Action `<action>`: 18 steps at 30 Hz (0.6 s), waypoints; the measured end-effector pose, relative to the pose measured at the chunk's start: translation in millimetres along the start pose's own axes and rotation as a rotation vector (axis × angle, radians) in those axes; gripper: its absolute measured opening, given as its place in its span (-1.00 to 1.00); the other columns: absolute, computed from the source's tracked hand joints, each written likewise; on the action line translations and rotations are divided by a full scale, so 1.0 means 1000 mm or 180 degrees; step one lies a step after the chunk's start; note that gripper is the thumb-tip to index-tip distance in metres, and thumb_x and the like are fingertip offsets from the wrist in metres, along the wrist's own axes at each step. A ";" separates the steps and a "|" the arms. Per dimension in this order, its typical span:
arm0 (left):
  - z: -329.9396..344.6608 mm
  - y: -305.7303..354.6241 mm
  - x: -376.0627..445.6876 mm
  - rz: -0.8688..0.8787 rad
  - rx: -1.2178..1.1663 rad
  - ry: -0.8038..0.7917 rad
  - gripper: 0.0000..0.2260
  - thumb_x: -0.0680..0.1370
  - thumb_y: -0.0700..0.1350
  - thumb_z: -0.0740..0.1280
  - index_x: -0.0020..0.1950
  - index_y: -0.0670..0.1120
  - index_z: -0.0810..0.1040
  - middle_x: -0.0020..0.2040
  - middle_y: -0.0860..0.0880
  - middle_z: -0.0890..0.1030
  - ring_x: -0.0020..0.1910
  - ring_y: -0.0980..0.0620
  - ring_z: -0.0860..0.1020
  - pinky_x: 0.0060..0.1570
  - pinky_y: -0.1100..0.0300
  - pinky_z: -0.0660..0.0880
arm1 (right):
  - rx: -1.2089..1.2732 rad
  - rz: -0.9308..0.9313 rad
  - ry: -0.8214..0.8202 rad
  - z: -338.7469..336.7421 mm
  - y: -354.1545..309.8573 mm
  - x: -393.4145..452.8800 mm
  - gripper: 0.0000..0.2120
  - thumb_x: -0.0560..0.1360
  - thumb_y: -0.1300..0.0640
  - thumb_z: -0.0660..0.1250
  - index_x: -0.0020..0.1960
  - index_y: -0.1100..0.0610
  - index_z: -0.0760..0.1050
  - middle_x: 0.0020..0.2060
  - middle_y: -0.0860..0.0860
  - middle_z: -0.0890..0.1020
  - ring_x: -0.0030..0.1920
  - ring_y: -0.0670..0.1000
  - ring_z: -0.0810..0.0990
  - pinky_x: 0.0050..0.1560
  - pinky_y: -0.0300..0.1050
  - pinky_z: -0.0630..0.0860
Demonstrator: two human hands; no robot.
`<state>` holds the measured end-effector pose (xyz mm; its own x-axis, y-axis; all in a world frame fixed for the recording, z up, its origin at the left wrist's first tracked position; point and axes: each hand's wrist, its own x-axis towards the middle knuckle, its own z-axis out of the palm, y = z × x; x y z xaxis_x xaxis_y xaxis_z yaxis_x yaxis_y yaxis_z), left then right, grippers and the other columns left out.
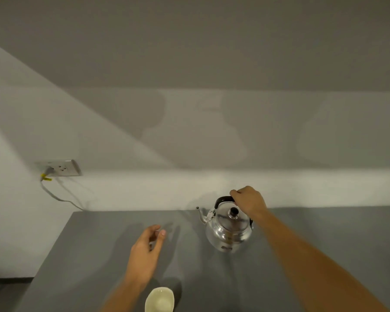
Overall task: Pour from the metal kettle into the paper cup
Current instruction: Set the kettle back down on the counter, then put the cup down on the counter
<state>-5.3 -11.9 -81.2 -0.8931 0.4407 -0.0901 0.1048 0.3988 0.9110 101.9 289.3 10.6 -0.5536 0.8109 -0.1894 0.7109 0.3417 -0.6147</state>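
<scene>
Head view: right hand (248, 202) on kettle handle (223, 199)

Right hand (249, 202) grips metal kettle (229, 230) handle.

The metal kettle (229, 230) stands on the table (324, 233), behind and right of the paper cup (159, 300).

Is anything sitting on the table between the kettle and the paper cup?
No object does. Bare grey table separates the shiny metal kettle from the white paper cup; only the open left hand hovers alongside.
</scene>
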 end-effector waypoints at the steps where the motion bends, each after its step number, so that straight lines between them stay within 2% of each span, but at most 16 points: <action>1: 0.001 -0.002 0.003 -0.0019 0.0004 -0.0005 -0.84 0.66 0.08 0.35 0.22 0.16 0.58 0.06 0.11 0.67 0.13 0.06 0.64 0.13 0.17 0.48 | 0.0003 0.0020 -0.0009 0.002 -0.001 0.007 -0.62 0.46 0.03 0.24 -0.25 0.35 0.58 -0.44 0.12 0.58 -0.43 0.09 0.47 -0.39 -0.12 0.35; 4: 0.003 -0.003 0.008 -0.0053 0.0010 0.0008 -0.78 0.65 0.08 0.36 0.28 0.09 0.60 0.05 0.09 0.68 0.12 0.05 0.65 0.14 0.16 0.48 | -0.0004 0.0037 -0.0033 0.008 -0.002 0.025 -0.63 0.45 0.03 0.24 -0.23 0.33 0.60 -0.35 0.17 0.66 -0.39 0.11 0.51 -0.37 -0.11 0.37; 8: 0.007 -0.003 0.012 -0.0107 -0.0018 0.0066 -0.79 0.65 0.02 0.39 0.27 0.05 0.62 -0.01 0.12 0.69 0.09 0.01 0.68 0.12 0.16 0.48 | -0.0013 0.0046 -0.0075 0.015 -0.003 0.039 -0.62 0.46 0.02 0.24 -0.21 0.34 0.59 -0.35 0.17 0.66 -0.36 0.11 0.52 -0.33 -0.10 0.40; 12: 0.008 -0.001 0.012 -0.0131 -0.0014 0.0092 -0.77 0.64 0.04 0.39 0.28 0.06 0.62 -0.01 0.16 0.68 0.08 0.04 0.68 0.13 0.16 0.49 | 0.0010 0.0072 -0.0085 0.019 -0.001 0.048 -0.62 0.47 0.01 0.23 -0.28 0.33 0.56 -0.28 0.19 0.71 -0.35 0.12 0.53 -0.29 -0.08 0.43; 18: 0.009 0.003 0.011 -0.0076 0.0020 0.0081 -0.77 0.65 0.01 0.39 0.30 0.03 0.62 -0.02 0.22 0.66 0.05 0.09 0.66 0.12 0.18 0.48 | -0.0019 0.0017 -0.0100 0.023 0.004 0.054 -0.62 0.48 0.00 0.23 -0.33 0.29 0.52 -0.34 0.19 0.67 -0.40 0.09 0.48 -0.33 -0.10 0.39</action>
<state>-10.6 1.1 -83.1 -0.9063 0.4103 -0.1015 0.0860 0.4142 0.9061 64.6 323.9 -19.3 -0.5632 0.7974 -0.2167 0.7163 0.3404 -0.6091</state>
